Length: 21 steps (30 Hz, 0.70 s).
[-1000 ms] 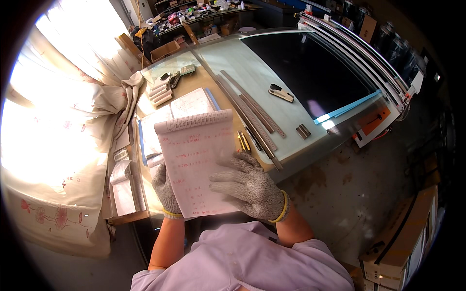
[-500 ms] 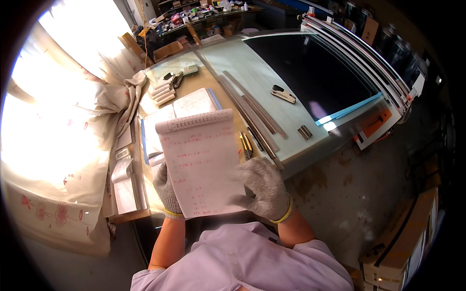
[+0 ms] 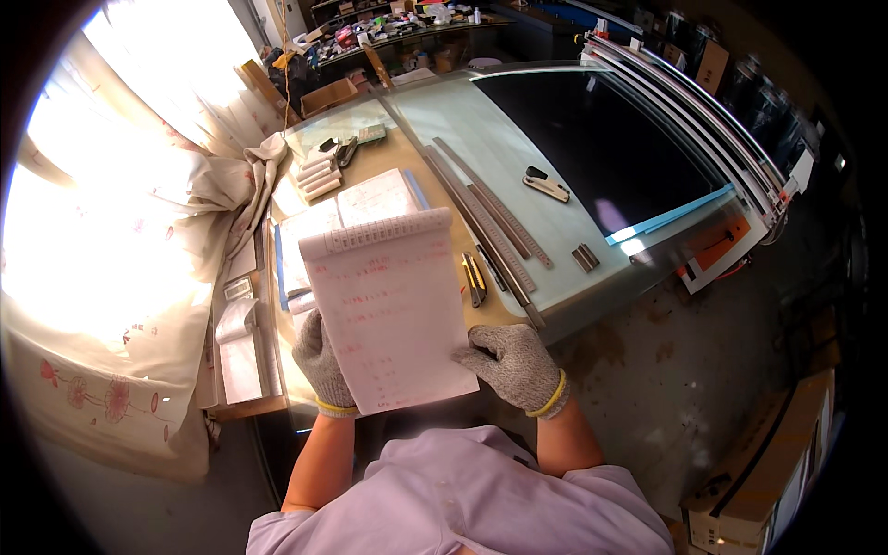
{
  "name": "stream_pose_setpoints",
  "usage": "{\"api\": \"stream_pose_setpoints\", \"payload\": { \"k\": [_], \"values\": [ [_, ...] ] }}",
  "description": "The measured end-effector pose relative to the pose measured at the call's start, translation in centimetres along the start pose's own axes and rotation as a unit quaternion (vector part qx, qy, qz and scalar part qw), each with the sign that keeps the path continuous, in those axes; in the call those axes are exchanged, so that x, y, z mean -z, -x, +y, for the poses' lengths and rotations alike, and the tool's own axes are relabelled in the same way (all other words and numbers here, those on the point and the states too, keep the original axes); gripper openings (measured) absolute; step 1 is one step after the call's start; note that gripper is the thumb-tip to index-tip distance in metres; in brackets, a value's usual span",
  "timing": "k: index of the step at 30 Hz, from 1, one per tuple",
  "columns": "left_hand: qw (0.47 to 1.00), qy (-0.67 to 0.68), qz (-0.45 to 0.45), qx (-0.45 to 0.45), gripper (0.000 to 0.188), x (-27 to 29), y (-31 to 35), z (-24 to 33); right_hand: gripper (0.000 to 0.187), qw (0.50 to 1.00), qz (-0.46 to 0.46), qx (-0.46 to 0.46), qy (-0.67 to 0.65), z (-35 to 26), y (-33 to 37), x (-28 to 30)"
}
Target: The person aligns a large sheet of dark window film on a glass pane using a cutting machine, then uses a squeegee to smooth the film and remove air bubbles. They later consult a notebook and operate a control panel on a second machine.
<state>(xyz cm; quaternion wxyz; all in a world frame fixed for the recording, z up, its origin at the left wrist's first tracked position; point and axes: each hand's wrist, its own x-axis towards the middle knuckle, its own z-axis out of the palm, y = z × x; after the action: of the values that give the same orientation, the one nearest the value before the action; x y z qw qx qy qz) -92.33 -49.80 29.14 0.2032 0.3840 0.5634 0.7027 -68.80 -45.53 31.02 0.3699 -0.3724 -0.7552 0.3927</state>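
A white notepad (image 3: 393,314) with red handwriting is held up in front of me, its top sheets folded over. My left hand (image 3: 324,365), in a grey knit glove with a yellow cuff, grips its left edge, fingers hidden behind the paper. On the lower right edge, my right hand (image 3: 518,365), gloved alike, is closed with the thumb on the front. Just beyond the pad lies a yellow and black utility knife (image 3: 474,280). Open papers (image 3: 375,197) rest on the table behind it.
Several steel rulers (image 3: 490,222) lie along the table (image 3: 444,102). Farther right are a beige and black stapler (image 3: 546,184), small metal pieces (image 3: 585,258) and a dark panel (image 3: 610,139) with a blue strip. A curtain (image 3: 139,351) hangs at left; a cardboard box (image 3: 758,472) stands lower right.
My right hand, blurred and with fingers spread before, has moved slightly right and down and closed on the notepad's right edge. The left hand keeps its hold.
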Motion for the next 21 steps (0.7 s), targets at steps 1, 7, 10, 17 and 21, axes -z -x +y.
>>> {"api": "stream_pose_setpoints", "payload": {
  "k": [1, 7, 10, 17, 21],
  "values": [
    [1.000, -0.003, 0.002, -0.004, 0.021, -0.07, 0.01, -0.03, 0.038, 1.000, 0.002, 0.006, 0.003, 0.01, 0.00, 0.03],
    [0.999, -0.023, -0.003, -0.023, 0.022, 0.13, 0.02, -0.40, 0.035, 0.999, 0.007, 0.029, 0.023, 0.07, 0.12, 0.12],
    [1.000, -0.019, 0.000, -0.019, 0.022, 0.00, 0.06, -0.39, 0.035, 0.999, 0.000, 0.025, 0.021, -0.03, 0.11, 0.24],
    [1.000, -0.020, -0.009, -0.012, 0.023, 0.36, -0.13, -0.68, 0.036, 0.999, -0.002, 0.037, 0.025, -0.14, 0.12, 0.42],
    [1.000, -0.011, -0.017, -0.011, 0.024, 0.46, -0.19, -0.70, 0.037, 0.999, 0.001, 0.036, 0.022, -0.27, 0.08, 0.24]
  ]
}}
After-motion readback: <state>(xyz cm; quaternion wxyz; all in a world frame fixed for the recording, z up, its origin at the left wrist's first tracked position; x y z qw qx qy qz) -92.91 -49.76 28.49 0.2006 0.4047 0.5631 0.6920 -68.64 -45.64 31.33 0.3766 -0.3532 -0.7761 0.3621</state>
